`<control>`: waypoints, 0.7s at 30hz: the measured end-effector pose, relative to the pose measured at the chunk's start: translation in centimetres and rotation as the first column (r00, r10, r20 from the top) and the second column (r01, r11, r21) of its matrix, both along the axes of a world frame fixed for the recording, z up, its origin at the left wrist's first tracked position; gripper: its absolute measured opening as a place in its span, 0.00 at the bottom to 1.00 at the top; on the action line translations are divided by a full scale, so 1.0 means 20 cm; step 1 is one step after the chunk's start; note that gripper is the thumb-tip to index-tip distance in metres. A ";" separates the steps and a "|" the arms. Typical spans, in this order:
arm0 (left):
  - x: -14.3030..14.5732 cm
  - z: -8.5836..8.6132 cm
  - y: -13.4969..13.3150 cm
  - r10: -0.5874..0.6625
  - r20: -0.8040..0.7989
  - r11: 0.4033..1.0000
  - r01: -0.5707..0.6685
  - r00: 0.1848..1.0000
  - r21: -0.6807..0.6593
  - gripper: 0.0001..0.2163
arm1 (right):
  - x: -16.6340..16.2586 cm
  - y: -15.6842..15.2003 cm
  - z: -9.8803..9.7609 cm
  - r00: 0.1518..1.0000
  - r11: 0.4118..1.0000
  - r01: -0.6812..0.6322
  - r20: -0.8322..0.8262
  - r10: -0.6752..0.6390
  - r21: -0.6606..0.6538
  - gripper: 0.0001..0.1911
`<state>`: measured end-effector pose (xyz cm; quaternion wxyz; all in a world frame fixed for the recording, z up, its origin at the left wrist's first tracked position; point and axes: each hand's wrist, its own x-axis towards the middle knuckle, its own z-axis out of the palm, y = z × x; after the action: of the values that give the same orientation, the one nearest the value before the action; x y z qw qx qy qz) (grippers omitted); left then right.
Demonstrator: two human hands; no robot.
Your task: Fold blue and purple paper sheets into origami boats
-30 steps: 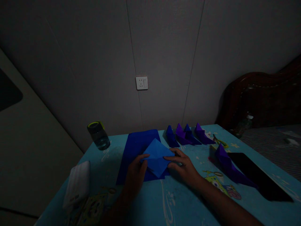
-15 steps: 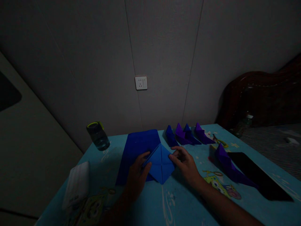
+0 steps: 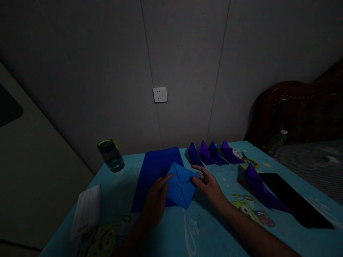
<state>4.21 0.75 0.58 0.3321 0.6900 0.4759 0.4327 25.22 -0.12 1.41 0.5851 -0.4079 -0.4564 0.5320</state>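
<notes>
A light blue sheet of folded paper [image 3: 180, 187], diamond-shaped with a crease down its middle, is held just above the table between my hands. My left hand [image 3: 157, 196] grips its left side, the index finger laid across the front face. At the right corner, my right hand [image 3: 207, 182] pinches the paper between thumb and fingers. Behind it lies a dark blue sheet of paper [image 3: 154, 164], partly covered by the folded piece and my left hand.
Several folded paper boats [image 3: 207, 155] stand along the table's far edge. A purple paper boat [image 3: 258, 189] sits at right beside a flat black object [image 3: 292, 200]. At left are a water bottle [image 3: 111, 157] and a white soft pack [image 3: 87, 210]. A wall socket [image 3: 160, 94] is behind.
The folded paper has turned and tilted between my hands, its top corner shifting left. My left index finger has moved onto its front, and the right corner is pulled outward.
</notes>
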 end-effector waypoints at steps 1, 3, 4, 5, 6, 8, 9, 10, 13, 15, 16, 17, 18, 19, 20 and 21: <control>0.00 0.00 0.00 0.019 0.028 1.000 -0.019 0.999 0.001 0.18 | -0.01 0.00 -0.01 0.998 0.998 -0.055 -0.014 0.055 -0.003 0.30; 0.01 0.00 0.00 0.029 0.068 1.000 -0.029 0.997 -0.003 0.19 | -0.04 -0.02 -0.02 0.987 0.987 -0.159 -0.008 0.159 0.010 0.26; 0.02 0.00 0.00 0.019 0.079 1.000 -0.019 0.997 -0.003 0.20 | -0.05 -0.02 -0.02 0.982 0.982 -0.189 0.005 0.189 0.024 0.24; 0.02 0.00 0.00 0.001 0.083 1.000 -0.001 0.997 -0.003 0.21 | -0.06 -0.03 -0.03 0.980 0.979 -0.200 0.019 0.200 0.036 0.23; 0.03 -0.01 -0.01 -0.020 0.081 1.000 0.020 0.997 -0.005 0.21 | -0.07 -0.04 -0.03 0.980 0.979 -0.196 0.030 0.194 0.049 0.22; 0.04 -0.01 -0.02 -0.047 0.063 0.999 0.048 0.997 -0.011 0.22 | -0.07 -0.05 -0.03 0.985 0.983 -0.168 0.043 0.166 0.070 0.22; 0.05 -0.02 -0.03 -0.056 0.046 0.998 0.056 0.997 -0.011 0.23 | -0.07 -0.06 -0.02 0.987 0.984 -0.158 0.054 0.154 0.080 0.21; 0.06 -0.02 -0.03 -0.058 0.025 0.998 0.058 0.998 0.000 0.23 | -0.07 -0.06 -0.02 0.987 0.985 -0.151 0.075 0.145 0.087 0.20; 0.06 -0.04 -0.04 -0.070 -0.067 0.993 0.076 0.995 0.092 0.23 | -0.05 -0.06 -0.03 0.974 0.982 -0.153 0.185 0.131 0.112 0.14; 0.06 -0.04 -0.04 -0.086 -0.130 0.984 0.105 0.988 0.147 0.25 | -0.04 -0.07 -0.05 0.951 0.976 -0.168 0.283 0.123 0.140 0.12; 0.06 -0.04 -0.04 -0.099 -0.154 0.980 0.123 0.983 0.154 0.26 | -0.03 -0.07 -0.06 0.936 0.971 -0.180 0.333 0.119 0.160 0.12; 0.06 -0.04 -0.03 -0.111 -0.171 0.978 0.138 0.979 0.154 0.26 | -0.03 -0.07 -0.06 0.918 0.964 -0.193 0.381 0.111 0.185 0.12; 0.06 -0.04 -0.03 -0.117 -0.181 0.978 0.145 0.977 0.149 0.25 | -0.02 -0.07 -0.06 0.900 0.955 -0.209 0.424 0.104 0.210 0.11; 0.06 -0.03 -0.03 -0.120 -0.182 0.978 0.147 0.976 0.145 0.23 | -0.02 -0.07 -0.06 0.881 0.944 -0.228 0.464 0.096 0.237 0.10; 0.06 -0.03 -0.02 -0.123 -0.175 0.979 0.149 0.977 0.141 0.21 | -0.02 -0.07 -0.05 0.863 0.932 -0.245 0.498 0.084 0.267 0.09; 0.06 -0.02 -0.02 -0.124 -0.163 0.979 0.148 0.979 0.140 0.19 | -0.02 -0.07 -0.04 0.847 0.919 -0.259 0.528 0.068 0.298 0.08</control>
<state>5.48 0.34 0.09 0.2702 0.7753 0.4174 0.3895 24.83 -1.57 0.56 0.4602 -0.3789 -0.7165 0.3624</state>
